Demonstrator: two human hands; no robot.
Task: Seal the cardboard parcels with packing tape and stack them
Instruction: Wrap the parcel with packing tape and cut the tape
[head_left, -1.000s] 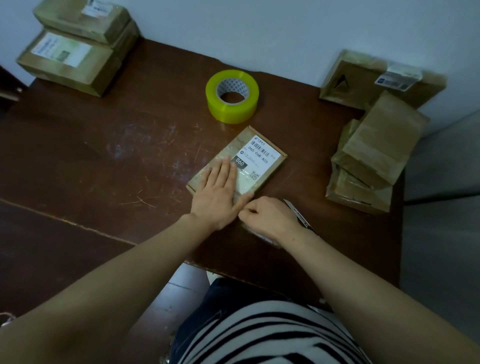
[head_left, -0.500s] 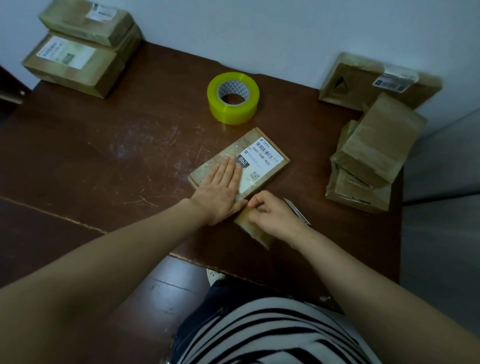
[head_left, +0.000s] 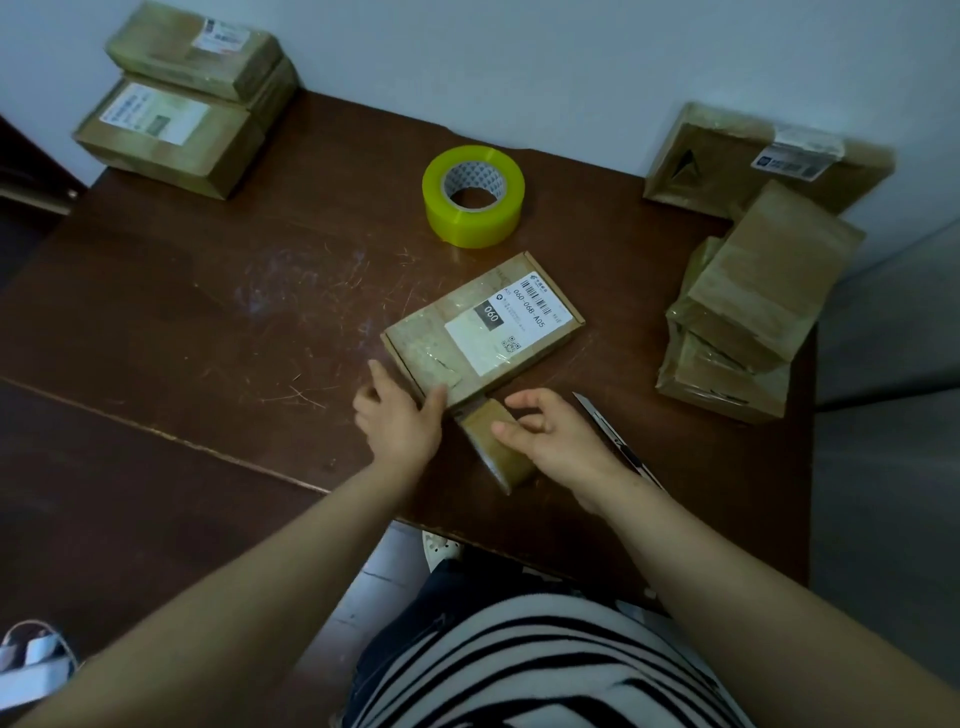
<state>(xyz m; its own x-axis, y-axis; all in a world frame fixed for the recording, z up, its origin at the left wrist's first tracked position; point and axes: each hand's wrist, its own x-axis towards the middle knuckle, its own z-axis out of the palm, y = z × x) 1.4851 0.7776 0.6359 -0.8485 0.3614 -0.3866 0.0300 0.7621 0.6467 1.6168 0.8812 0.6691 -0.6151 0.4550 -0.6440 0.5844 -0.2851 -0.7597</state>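
Sealing the labelled parcel's near end; more parcels seem left

The labelled parcel (head_left: 483, 327) lies mid-table, with a tape strip (head_left: 501, 452) trailing from its near end, not yet pressed down. The left hand (head_left: 402, 421) grasps its near-left corner. The right hand (head_left: 556, 441), loosely curled, only touches the strip. Stacked parcels (head_left: 182, 104) far left look done, and the pile (head_left: 753, 312) to the right likely waits.

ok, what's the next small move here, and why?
Probably: right hand pinches the loose brown tape strip and folds it under the flat white-labelled cardboard parcel. The strip trails off the parcel's near edge onto the dark wooden table; the left hand is at the near corner to tilt it.
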